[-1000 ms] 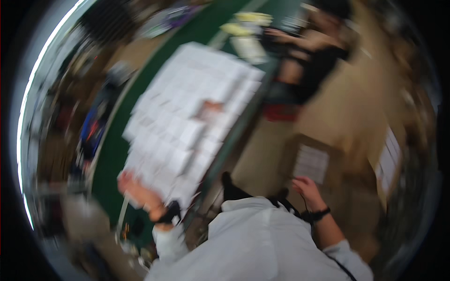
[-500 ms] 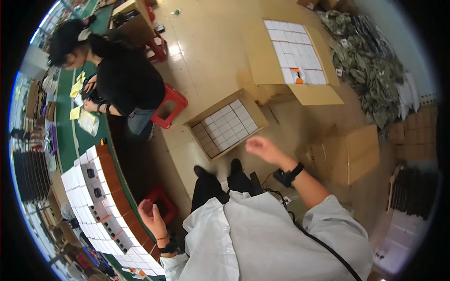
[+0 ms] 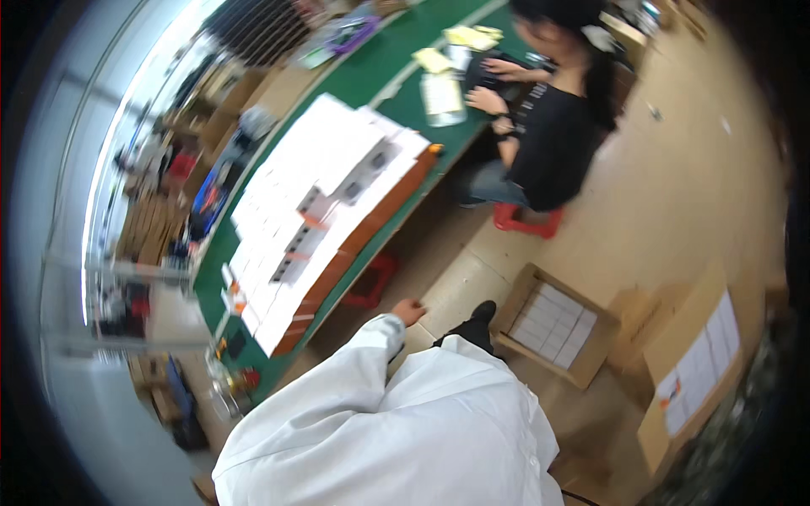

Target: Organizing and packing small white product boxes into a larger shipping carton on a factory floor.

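- One of the person's hands (image 3: pixel 409 311) shows past the cuff of a white sleeve (image 3: pixel 371 354), low in the middle of the view. It looks like the left, loosely curled with nothing in it; how far it is open is hard to tell.
- The right hand is out of view.
- That hand hangs just beside the near edge of the green counter (image 3: pixel 405 84), over the tiled floor (image 3: pixel 675 194), near a red stool (image 3: pixel 371 282) under the counter.
- On the counter to its left lies a long stack of white trays (image 3: pixel 312 211) with an orange-brown side, running from near to far.
- To the right of the hand, on the floor, an open cardboard box (image 3: pixel 553 325) holds a grid of white pieces.
- Further right stands a larger cardboard box (image 3: pixel 700 371) with a white sheet on it.
- At the far end of the counter a co-worker in a black top (image 3: pixel 553 126) sits on another red stool (image 3: pixel 527 221), hands on small items.
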### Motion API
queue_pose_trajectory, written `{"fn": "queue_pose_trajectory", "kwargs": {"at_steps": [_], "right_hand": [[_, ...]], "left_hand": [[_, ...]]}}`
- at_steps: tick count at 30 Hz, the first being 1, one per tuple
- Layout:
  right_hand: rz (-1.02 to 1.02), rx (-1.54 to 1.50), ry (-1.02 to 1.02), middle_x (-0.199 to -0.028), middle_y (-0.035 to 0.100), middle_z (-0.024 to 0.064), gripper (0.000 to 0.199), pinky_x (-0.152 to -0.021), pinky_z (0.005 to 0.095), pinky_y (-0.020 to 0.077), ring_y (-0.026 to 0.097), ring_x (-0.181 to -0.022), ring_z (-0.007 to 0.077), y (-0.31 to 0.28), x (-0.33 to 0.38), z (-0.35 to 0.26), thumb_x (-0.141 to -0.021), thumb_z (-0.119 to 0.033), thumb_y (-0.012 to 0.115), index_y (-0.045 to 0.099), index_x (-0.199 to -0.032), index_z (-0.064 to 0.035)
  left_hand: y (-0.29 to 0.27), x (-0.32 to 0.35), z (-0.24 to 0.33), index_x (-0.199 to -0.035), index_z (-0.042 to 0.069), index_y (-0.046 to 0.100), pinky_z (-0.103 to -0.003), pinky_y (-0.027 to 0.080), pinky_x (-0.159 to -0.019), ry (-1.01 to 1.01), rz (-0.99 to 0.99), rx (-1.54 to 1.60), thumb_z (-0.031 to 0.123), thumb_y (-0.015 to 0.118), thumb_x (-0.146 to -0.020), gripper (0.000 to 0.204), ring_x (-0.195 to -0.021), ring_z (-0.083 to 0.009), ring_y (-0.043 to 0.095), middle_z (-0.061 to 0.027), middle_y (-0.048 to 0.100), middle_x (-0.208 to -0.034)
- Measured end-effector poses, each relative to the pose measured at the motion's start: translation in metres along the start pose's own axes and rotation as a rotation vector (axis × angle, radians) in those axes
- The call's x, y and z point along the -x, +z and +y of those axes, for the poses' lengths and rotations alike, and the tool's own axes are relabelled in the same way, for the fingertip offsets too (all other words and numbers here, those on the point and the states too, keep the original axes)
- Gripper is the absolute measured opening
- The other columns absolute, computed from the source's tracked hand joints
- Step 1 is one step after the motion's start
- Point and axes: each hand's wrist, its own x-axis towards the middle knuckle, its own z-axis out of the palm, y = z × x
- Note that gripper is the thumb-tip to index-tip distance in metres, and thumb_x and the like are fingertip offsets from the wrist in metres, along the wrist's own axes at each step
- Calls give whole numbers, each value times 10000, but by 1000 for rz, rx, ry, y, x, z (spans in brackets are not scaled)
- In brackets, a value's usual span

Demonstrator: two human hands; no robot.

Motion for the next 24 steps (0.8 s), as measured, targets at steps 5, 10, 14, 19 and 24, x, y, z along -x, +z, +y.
{"fn": "queue_pose_trajectory", "kwargs": {"at_steps": [5, 10, 14, 19, 24], "right_hand": [[-20, 423, -303, -1121, 655, 130, 333, -842, 370, 505, 617, -955, 231, -153, -65, 51, -1007, -255, 501, 620, -1217, -25], [-159, 24, 233, -850, 660, 80, 295, -708, 347, 496, 594, -772, 182, -232, -181, -139, -955, -299, 610, 681, -981, -14], [-201, 2, -49, -892, 670, 13, 327, -721, 276, 482, 587, -795, 118, -275, -255, -323, -944, -280, 658, 686, -1098, 7], [-312, -253, -192, -1041, 701, 60, 315, -860, 292, 506, 634, -965, 144, -148, -310, -490, -931, -215, 692, 668, -1177, -20], [-358, -164, -467, -1066, 683, 66, 364, -824, 296, 515, 645, -958, 151, -75, -377, -641, -927, -231, 705, 629, -1224, -34]], "left_hand": [[-29, 47, 96, -1173, 31, 662, -371, 531, -821, 149, 80, 441, 323, 667, -861, 428, -909, -254, 682, -156, 724, -992], [-16, 119, 20, -1194, 25, 635, -342, 534, -798, 149, 303, 452, 225, 687, -868, 386, -889, -196, 668, -112, 698, -932], [25, 156, -127, -1106, -7, 665, -321, 552, -759, -171, 555, 727, 163, 681, -881, 283, -843, -182, 674, -105, 712, -949], [34, 167, -198, -806, -5, 712, -354, 547, -635, -500, 555, 566, 203, 667, -786, 214, -663, -220, 690, -129, 709, -724], [-10, 93, -210, -888, 8, 717, -353, 558, -684, -492, 159, 510, 298, 640, -928, 303, -755, -194, 687, -104, 728, -855]]}}
